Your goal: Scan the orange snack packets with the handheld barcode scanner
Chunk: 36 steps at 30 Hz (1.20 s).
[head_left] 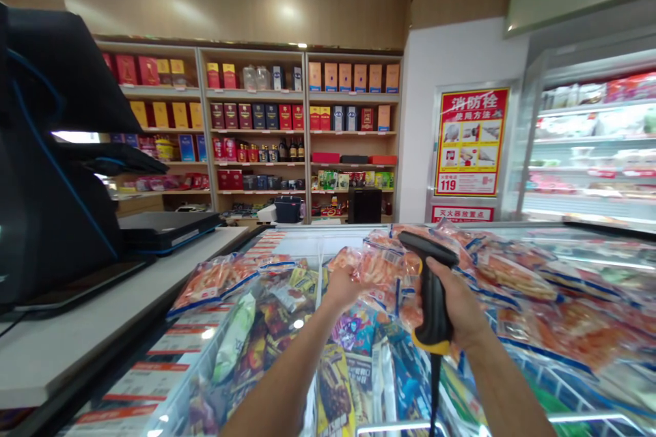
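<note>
My right hand (458,304) is wrapped around the grip of a black and yellow barcode scanner (433,293), whose head points forward and left. A cable hangs down from the handle. Farther left, my left hand (344,289) closes on the near left edge of a clear plastic food bag (382,266) with orange-pink contents and blue trim. Its fingertips are partly hidden by the bag. Under both hands, colourful wrapped ice creams (335,382) fill a chest freezer's compartments.
More orange-pink food bags (517,273) lie in a heap on the right, and another bag (218,280) lies at left. A checkout terminal (56,150) stands on a white counter (102,328). Behind are shelves of boxed goods (256,116) and a red fire-hydrant poster (472,143).
</note>
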Each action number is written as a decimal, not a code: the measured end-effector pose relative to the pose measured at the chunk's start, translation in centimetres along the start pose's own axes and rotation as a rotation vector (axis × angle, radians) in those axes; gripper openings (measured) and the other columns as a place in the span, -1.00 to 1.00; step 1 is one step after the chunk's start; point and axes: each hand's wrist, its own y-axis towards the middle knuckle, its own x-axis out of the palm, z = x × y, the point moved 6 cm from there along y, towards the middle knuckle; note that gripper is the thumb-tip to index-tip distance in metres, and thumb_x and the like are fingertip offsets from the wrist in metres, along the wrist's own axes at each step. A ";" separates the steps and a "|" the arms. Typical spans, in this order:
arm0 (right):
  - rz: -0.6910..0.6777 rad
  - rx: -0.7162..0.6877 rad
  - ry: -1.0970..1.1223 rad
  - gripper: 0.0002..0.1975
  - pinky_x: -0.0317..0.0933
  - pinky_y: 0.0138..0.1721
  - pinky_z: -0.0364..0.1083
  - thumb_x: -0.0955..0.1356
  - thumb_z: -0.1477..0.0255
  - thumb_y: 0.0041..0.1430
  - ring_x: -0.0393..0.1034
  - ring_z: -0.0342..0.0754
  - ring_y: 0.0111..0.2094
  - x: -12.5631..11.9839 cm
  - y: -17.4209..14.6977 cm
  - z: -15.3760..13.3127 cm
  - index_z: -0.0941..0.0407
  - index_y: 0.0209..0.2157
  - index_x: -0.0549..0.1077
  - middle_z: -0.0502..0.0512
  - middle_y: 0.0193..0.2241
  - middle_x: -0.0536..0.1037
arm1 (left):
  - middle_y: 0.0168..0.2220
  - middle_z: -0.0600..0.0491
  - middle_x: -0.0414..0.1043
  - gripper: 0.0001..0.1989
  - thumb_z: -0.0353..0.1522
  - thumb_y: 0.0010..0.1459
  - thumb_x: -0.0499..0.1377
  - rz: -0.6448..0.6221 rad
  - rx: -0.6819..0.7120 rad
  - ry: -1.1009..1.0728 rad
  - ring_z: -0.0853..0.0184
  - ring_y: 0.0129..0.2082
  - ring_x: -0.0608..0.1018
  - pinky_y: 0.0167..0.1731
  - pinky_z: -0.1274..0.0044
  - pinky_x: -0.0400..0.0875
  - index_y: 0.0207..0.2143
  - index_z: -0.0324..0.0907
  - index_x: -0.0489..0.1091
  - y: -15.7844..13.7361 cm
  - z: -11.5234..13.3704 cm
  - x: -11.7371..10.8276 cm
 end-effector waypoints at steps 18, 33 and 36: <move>-0.366 0.196 -0.062 -0.69 0.05 -0.74 -0.26 0.23 0.21 -0.06 0.22 -0.24 -0.76 4.8 -2.1 3.8 0.17 -0.63 0.27 -0.03 -0.75 0.36 | -0.43 0.03 0.41 -0.71 -0.24 -0.17 0.12 0.445 -0.179 -0.033 0.31 -0.42 0.47 -0.44 0.57 0.24 -0.37 -0.22 0.27 -3.1 -8.4 -8.3; -0.351 0.204 -0.082 -0.66 0.06 -0.74 -0.26 0.22 0.20 -0.04 0.20 -0.25 -0.76 4.8 -1.8 4.2 0.18 -0.66 0.27 -0.03 -0.76 0.34 | -0.32 -0.10 0.42 -0.67 -0.21 -0.16 0.10 0.490 -0.353 0.216 0.20 -0.30 0.45 -0.38 0.50 0.24 -0.34 -0.24 0.28 -3.6 -10.7 -11.4; -0.350 0.196 -0.077 -0.66 0.06 -0.73 -0.25 0.23 0.19 -0.06 0.21 -0.24 -0.76 4.8 -1.7 4.3 0.18 -0.65 0.28 -0.03 -0.74 0.35 | -0.34 -0.15 0.42 -0.65 -0.18 -0.15 0.08 0.468 -0.391 0.301 0.16 -0.31 0.46 -0.41 0.48 0.26 -0.35 -0.25 0.28 -3.8 -11.7 -13.1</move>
